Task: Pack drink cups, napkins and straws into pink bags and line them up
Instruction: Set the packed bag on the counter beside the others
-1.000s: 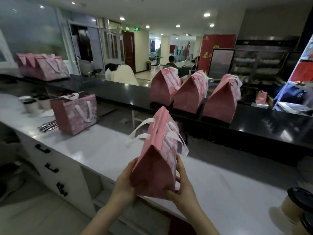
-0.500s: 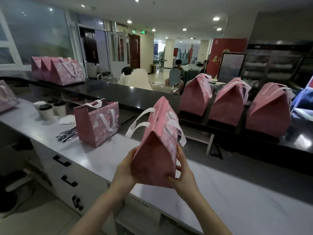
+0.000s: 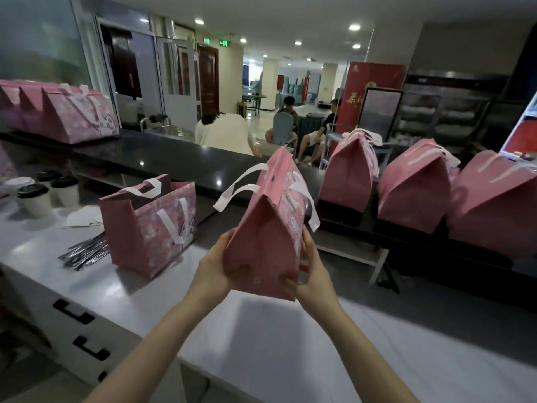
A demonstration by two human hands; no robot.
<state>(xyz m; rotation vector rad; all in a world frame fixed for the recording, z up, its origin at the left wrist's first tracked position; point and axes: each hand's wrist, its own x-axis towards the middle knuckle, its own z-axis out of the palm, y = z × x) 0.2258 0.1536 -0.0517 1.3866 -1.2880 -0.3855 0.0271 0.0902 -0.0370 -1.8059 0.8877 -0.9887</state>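
I hold a closed pink bag (image 3: 263,237) with white handles above the white counter (image 3: 261,338). My left hand (image 3: 213,269) grips its left lower side and my right hand (image 3: 312,271) grips its right lower side. Three closed pink bags (image 3: 412,190) stand in a row on the black upper ledge (image 3: 186,161) at the right. An open pink bag (image 3: 148,225) stands on the counter to the left. Beside it lie wrapped straws (image 3: 84,254), white napkins (image 3: 84,219) and lidded drink cups (image 3: 35,199).
More pink bags (image 3: 58,114) stand on the ledge at the far left. Drawers with black handles (image 3: 75,312) run under the counter. People sit and bend in the room beyond the ledge. A red banner (image 3: 374,94) stands at the back.
The view has swung left, so the three bags on the ledge now sit further right. The held bag stays in both hands, raised slightly above the counter.
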